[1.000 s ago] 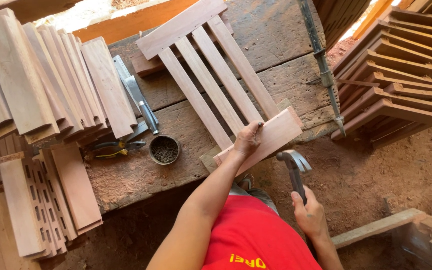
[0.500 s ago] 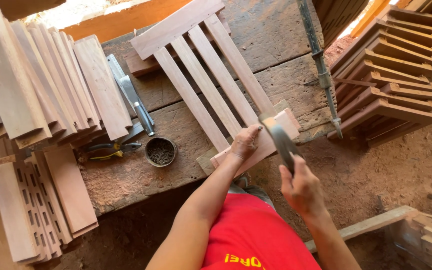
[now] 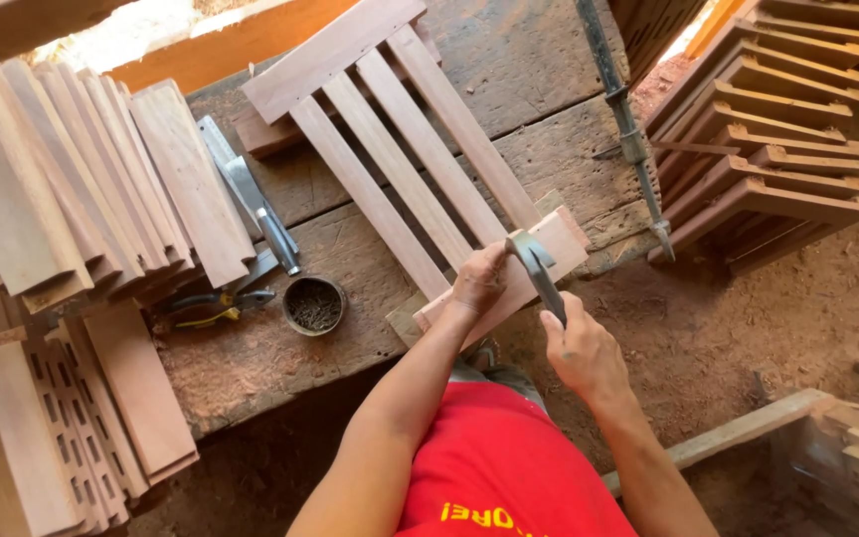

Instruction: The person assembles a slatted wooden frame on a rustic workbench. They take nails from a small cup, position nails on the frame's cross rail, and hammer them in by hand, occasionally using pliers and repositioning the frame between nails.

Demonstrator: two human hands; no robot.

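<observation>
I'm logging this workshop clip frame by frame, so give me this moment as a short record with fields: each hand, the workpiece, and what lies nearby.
left hand: left hand presses on the near cross board of the slatted wooden frame
right hand: right hand grips a hammer, head over that board
surface: worn wooden workbench
near the hands: small round tin of what look like nails, pliers
left side: leaning wooden boards
right side: stacked wooden frames on the dirt floor

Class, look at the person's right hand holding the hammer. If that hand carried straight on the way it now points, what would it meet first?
The right hand points up the hammer toward the bench. It would probably first meet the end board of the slatted wooden frame, beside the left hand, though depth is unclear.
</observation>
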